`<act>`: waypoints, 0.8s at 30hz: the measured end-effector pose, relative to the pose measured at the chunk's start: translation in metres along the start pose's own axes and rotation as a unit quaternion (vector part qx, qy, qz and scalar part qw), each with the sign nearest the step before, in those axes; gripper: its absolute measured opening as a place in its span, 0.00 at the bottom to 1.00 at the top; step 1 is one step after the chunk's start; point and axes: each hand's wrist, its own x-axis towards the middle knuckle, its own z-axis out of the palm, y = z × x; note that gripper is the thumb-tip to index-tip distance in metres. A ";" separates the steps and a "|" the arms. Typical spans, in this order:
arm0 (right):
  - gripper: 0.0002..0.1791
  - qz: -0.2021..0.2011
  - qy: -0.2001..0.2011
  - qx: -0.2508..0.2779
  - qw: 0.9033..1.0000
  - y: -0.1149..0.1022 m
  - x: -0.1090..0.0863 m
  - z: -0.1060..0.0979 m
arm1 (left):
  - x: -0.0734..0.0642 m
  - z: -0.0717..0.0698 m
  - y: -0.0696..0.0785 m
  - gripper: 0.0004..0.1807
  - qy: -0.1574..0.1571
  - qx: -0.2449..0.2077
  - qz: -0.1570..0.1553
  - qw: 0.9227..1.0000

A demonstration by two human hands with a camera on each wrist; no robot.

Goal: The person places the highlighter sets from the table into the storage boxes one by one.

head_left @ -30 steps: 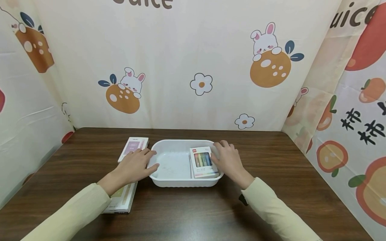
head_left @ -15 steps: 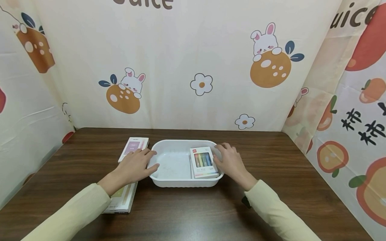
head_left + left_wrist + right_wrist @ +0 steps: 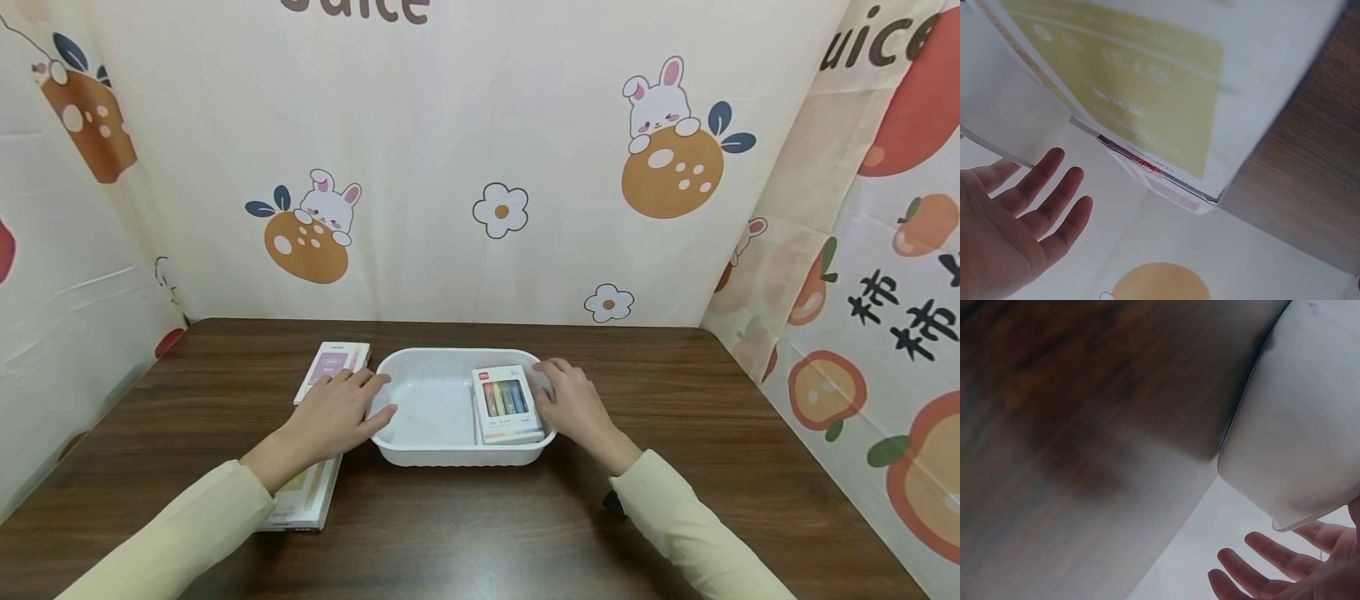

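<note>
A white plastic basin (image 3: 423, 408) sits on the table in the middle of the head view. In its right half stands a white box of colored crayons or pastels (image 3: 507, 406) with a picture of the sticks on its front. My left hand (image 3: 335, 414) rests at the basin's left rim, thumb reaching over the edge, fingers relaxed. At the right rim is my right hand (image 3: 573, 408), fingers loosely spread and thumb close to the box. Both wrist views show the fingers (image 3: 1066, 206) beside the basin wall, uncurled; the right hand's fingers (image 3: 1272, 556) lie just past the rim.
Left of the basin lie white boxes or books, one with a purple label (image 3: 330, 367) behind my left hand and one with a yellow-green label (image 3: 300, 496) under my wrist. A printed curtain (image 3: 420, 250) closes off the back of the brown table (image 3: 480, 533).
My right hand has shifted slightly to the right, away from the box in the basin. The left hand, the basin and the box have stayed in place.
</note>
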 end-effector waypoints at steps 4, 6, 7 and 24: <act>0.19 -0.001 -0.001 0.002 1.000 0.001 0.000 0.001 | -0.001 -0.001 0.000 0.28 -0.001 -0.001 -0.004 1.000; 0.19 -0.002 0.002 0.003 1.000 0.001 0.000 0.002 | -0.001 -0.002 0.000 0.29 0.002 -0.002 -0.005 1.000; 0.19 -0.002 0.003 0.003 1.000 0.002 0.000 0.002 | -0.001 -0.002 -0.001 0.29 0.004 -0.004 -0.005 1.000; 0.20 -0.012 -0.006 -0.009 1.000 0.001 0.002 0.001 | -0.017 -0.021 -0.017 0.29 0.003 0.019 -0.047 0.999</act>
